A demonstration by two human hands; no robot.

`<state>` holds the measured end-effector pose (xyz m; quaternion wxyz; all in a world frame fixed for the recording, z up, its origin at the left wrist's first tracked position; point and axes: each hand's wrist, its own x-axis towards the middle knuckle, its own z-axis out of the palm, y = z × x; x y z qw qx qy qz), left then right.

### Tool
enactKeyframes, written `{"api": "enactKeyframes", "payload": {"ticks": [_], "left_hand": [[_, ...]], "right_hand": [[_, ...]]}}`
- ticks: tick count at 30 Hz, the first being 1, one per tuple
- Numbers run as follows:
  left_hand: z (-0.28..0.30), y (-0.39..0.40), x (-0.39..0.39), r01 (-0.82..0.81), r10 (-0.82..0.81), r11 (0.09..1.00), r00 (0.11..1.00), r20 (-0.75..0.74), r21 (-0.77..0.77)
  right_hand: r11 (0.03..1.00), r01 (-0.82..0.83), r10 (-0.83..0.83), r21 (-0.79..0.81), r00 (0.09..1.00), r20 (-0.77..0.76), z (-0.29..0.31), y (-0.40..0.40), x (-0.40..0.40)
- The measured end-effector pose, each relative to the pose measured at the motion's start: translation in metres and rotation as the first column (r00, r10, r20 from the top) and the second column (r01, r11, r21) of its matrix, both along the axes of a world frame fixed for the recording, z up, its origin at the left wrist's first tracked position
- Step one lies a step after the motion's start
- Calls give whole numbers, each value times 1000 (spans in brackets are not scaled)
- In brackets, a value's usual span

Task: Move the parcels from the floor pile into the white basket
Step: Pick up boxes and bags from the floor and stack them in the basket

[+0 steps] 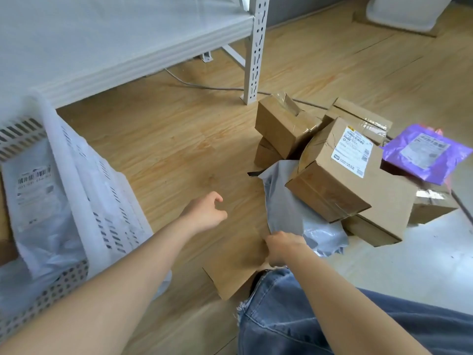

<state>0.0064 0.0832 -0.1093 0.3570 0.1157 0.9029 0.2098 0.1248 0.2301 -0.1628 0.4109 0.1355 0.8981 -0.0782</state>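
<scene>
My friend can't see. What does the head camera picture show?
A person's right hand grips a flat cardboard piece by a grey plastic mailer, while the left hand hovers open above the wooden floor. Brown boxes and a purple mailer are piled at right; a white basket at left holds a bagged parcel.

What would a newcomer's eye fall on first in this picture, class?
Probably the heap of cardboard boxes on the wooden floor at right, topped by a bright purple bag. Next, the right hand gripping a flat cardboard parcel near the knee, beside a grey bag. At left stands the white basket, already holding a bag.
</scene>
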Motion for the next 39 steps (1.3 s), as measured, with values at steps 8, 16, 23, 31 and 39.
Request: {"api": "enactKeyframes", "payload": {"ticks": [8, 16, 23, 31, 39], "left_hand": [[-5, -17, 6, 20, -19, 1000, 997, 81, -11], [-9, -22, 11, 12, -7, 999, 994, 111, -40], [3, -27, 10, -28, 28, 1000, 995, 95, -3], [24, -43, 12, -47, 44, 998, 996, 76, 45], [74, -50, 20, 1, -7, 988, 999, 39, 152]], "right_hand": [[999, 24, -22, 28, 998, -55, -11, -1, 5], [988, -48, 59, 146, 996, -72, -21, 1, 6], [989, -55, 66, 141, 995, -78, -17, 2, 10], [994, 25, 1, 111, 973, -231, 15, -4, 6], [994, -35, 93, 106, 786, -612, 86, -31, -25]]}}
